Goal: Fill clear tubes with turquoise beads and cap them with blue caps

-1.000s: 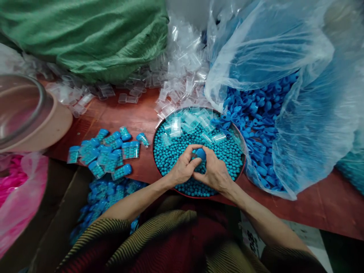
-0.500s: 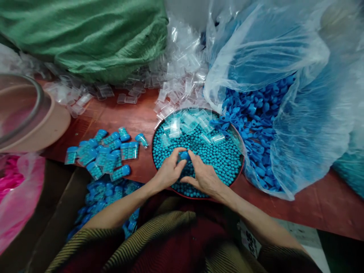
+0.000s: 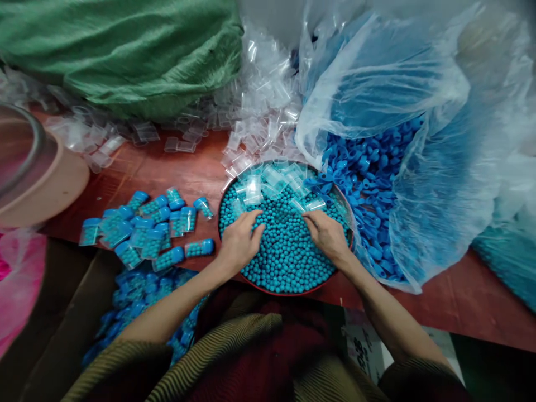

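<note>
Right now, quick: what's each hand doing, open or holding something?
Left hand: open, thumb apart from fingers, nothing visible in it.
Right hand: fingers curled beside a clear tube; grip can't be told.

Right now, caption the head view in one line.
Two bare hands over a round, red-rimmed tray of small turquoise beads, bead-filled clear vials with blue caps alongside.

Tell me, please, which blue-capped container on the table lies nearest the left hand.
The container at the group's lower right, cap pointing right, just beside the left hand.
</note>
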Demonstrator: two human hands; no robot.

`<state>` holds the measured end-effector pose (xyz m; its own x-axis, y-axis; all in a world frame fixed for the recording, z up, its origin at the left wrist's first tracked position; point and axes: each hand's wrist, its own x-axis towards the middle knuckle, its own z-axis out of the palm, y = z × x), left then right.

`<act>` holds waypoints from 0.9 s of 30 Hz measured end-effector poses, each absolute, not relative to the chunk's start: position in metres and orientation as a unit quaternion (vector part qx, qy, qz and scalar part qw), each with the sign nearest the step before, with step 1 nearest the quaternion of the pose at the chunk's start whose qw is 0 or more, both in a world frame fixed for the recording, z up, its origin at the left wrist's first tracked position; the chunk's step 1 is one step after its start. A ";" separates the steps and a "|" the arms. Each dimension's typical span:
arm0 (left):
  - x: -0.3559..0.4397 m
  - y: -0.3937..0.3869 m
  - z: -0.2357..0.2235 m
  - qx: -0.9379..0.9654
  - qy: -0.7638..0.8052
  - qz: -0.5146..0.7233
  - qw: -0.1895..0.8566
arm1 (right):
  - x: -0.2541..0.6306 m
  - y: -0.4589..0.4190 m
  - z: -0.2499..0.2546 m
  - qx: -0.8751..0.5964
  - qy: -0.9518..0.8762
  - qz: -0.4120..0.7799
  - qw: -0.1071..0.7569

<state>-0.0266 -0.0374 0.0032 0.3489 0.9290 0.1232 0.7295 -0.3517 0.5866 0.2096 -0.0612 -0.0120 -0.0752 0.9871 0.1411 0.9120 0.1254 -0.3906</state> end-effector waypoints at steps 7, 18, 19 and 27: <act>0.040 -0.007 -0.021 0.785 0.520 0.146 0.305 | 0.248 -0.025 -0.007 -0.737 -0.673 -0.007 -0.059; 0.046 0.002 -0.016 0.814 0.481 0.043 0.321 | 0.232 -0.053 0.009 -0.746 -0.661 0.061 -0.058; 0.045 0.003 -0.017 0.816 0.475 0.040 0.328 | 0.230 -0.057 0.011 -0.746 -0.659 0.089 -0.043; 0.026 0.006 -0.019 0.739 0.417 0.116 0.517 | 0.227 -0.080 0.009 -0.675 -0.716 0.178 -0.026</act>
